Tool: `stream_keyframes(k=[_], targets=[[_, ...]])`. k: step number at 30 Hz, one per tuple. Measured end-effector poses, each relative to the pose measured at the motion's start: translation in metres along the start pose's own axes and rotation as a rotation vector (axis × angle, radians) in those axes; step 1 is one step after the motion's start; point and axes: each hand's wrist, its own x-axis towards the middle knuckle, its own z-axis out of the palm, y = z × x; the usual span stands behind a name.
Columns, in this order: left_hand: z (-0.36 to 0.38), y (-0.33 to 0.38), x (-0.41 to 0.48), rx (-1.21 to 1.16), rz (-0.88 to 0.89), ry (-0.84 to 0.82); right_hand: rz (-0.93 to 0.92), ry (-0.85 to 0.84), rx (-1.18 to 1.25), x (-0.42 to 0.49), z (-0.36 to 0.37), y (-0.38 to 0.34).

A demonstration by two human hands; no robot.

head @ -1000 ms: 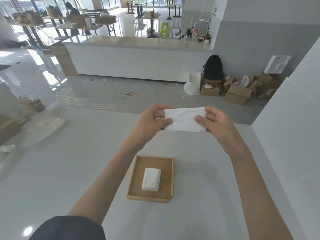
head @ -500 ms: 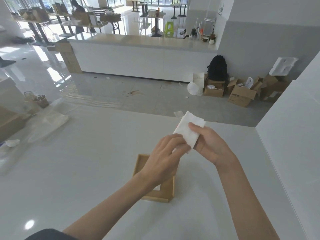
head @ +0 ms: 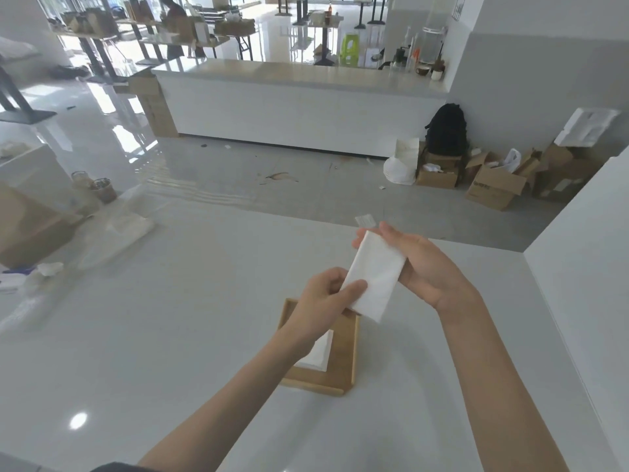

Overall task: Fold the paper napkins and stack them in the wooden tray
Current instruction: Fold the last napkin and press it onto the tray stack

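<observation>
I hold a folded white paper napkin (head: pixel 372 275) in the air above the white table. My left hand (head: pixel 323 301) pinches its lower left edge between thumb and fingers. My right hand (head: pixel 422 267) supports its far side, fingers stretched along it. Below my left hand sits the wooden tray (head: pixel 345 359), partly hidden by my left wrist. A folded white napkin (head: pixel 320 352) lies inside the tray, only its right part showing.
The white table (head: pixel 170 335) ends at a far edge with grey floor beyond. A clear plastic bag (head: pixel 115 233) and a cardboard box (head: pixel 27 226) lie at the table's left. A white wall (head: pixel 585 267) borders the right side.
The napkin went from a wide rectangle held by both ends to a narrower folded one. My hands came closer together and lower, over the tray.
</observation>
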Motion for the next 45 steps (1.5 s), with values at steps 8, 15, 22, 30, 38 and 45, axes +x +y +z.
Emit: stream_keyframes(k=[8, 15, 22, 30, 38, 45], targets=[[-0.017, -0.007, -0.001, -0.045, -0.053, -0.041, 0.000, 0.126, -0.186, 0.007, 0.013, 0.017], [-0.039, -0.043, -0.005, -0.070, -0.196, -0.154, 0.021, 0.165, -0.198, 0.015, 0.022, 0.063], [-0.063, -0.080, 0.024, -0.076, -0.219, 0.070, 0.081, 0.167, -0.241, 0.043, 0.042, 0.111], [-0.078, -0.184, 0.051, 0.012, -0.484, 0.096, 0.434, 0.299, 0.034, 0.044, 0.057, 0.251], [-0.076, -0.276, 0.071, 0.152, -0.528, 0.108, 0.357, 0.368, -0.109, 0.056, 0.060, 0.331], [-0.081, -0.307, 0.089, 0.312, -0.326, -0.080, 0.227, 0.390, -0.390, 0.073, 0.062, 0.353]])
